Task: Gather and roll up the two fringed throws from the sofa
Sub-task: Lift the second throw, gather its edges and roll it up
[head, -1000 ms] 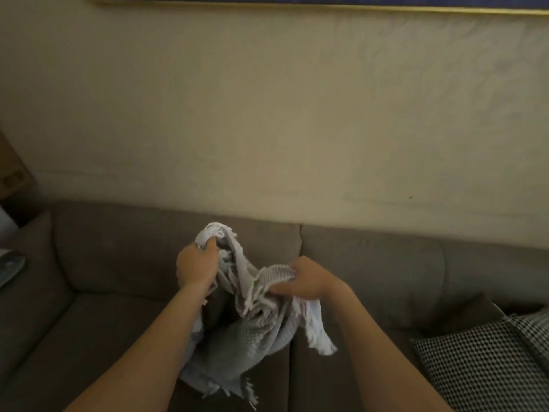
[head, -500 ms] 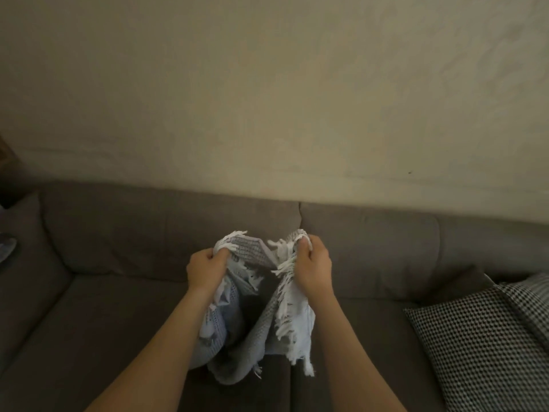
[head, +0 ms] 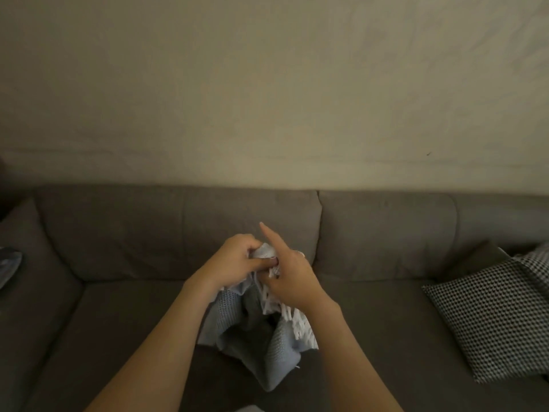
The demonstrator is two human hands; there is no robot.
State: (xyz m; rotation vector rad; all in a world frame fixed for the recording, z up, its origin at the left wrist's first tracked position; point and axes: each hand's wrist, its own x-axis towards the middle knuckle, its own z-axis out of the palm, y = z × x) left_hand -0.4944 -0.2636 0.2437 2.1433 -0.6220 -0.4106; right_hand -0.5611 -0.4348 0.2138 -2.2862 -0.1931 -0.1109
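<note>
Throw [head: 228, 319] hangs gripped by left hand [head: 234, 263] and right hand [head: 292, 282] over sofa [head: 118, 233]

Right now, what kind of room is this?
Likely a home living room: a grey sofa against a plain wall, a checked cushion on it, and a fringed throw held above the seat.

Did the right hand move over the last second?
Yes. The right hand moved left: earlier it was at the back-cushion seam; now it is left of it, meeting the left hand on the throw.
</note>
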